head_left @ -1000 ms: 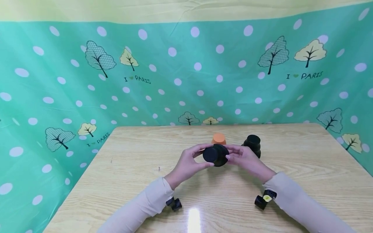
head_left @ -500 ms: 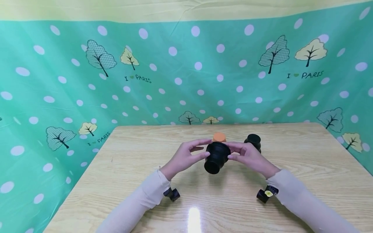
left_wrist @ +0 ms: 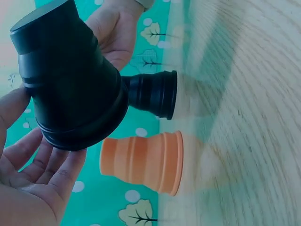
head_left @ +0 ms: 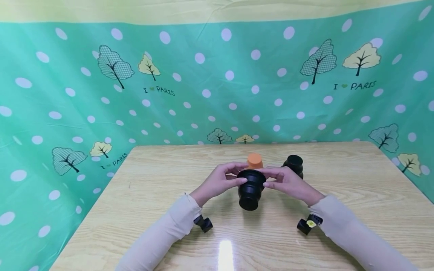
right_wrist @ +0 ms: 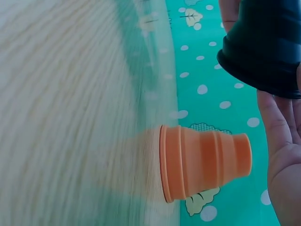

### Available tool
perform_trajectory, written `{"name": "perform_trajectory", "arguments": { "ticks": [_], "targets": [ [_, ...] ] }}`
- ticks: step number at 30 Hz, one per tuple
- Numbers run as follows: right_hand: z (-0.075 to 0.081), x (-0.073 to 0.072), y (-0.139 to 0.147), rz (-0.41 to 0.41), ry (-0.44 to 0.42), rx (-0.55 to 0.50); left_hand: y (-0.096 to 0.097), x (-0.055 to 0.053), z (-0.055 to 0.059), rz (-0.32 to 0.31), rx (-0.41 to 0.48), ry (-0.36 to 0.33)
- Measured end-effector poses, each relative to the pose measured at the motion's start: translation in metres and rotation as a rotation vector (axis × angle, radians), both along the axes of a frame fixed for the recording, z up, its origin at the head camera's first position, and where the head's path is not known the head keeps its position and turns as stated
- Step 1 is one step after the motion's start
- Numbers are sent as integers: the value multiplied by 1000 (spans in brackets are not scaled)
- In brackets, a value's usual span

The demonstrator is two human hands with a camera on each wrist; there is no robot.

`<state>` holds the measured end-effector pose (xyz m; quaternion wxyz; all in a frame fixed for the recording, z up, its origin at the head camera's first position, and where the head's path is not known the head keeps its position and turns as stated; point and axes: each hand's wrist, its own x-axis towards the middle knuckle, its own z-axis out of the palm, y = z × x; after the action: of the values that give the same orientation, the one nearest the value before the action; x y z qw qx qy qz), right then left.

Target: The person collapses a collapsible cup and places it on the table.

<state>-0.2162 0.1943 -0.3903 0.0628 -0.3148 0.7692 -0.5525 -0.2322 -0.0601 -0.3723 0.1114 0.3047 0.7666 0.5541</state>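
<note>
Between both hands, above the table, is a black ribbed collapsible cup (head_left: 250,191), stepped in rings. Its wide rim faces away from the person and its narrow end tilts down toward the near side. My left hand (head_left: 223,181) pinches the rim from the left, thumb on the near side and fingers behind. On the opposite side my right hand (head_left: 288,183) grips the same rim with thumb and fingers. Just beyond them an orange collapsible cup (right_wrist: 204,162) stands upside down on its wide rim. A second black cup (left_wrist: 153,94) stands the same way, partly hidden behind the right hand in the head view.
The light wooden table (head_left: 162,177) runs back to a green dotted cloth (head_left: 190,86) with printed trees. A small dark camera (head_left: 205,224) hangs at the left wrist, and another camera (head_left: 304,226) at the right.
The held cup has tipped: its narrow end has swung down and toward the person, so its ribbed side now shows. Both hands stay on its rim. The standing cups have not moved.
</note>
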Motion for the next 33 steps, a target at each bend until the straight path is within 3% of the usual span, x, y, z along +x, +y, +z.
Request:
{"name": "perform_trajectory", "arguments": {
  "ticks": [10,15,23,33],
  "targets": [
    [4,4,-13,-85,-32,-34,3,0,-2,15,18,-21],
    [5,6,-20,-137,-29,-48,5,1,-2,54,5,0],
    [7,9,-27,-198,24,-20,5,2,-8,121,33,120],
    [5,12,-33,-243,109,-36,5,2,-12,152,59,275]
  ]
}}
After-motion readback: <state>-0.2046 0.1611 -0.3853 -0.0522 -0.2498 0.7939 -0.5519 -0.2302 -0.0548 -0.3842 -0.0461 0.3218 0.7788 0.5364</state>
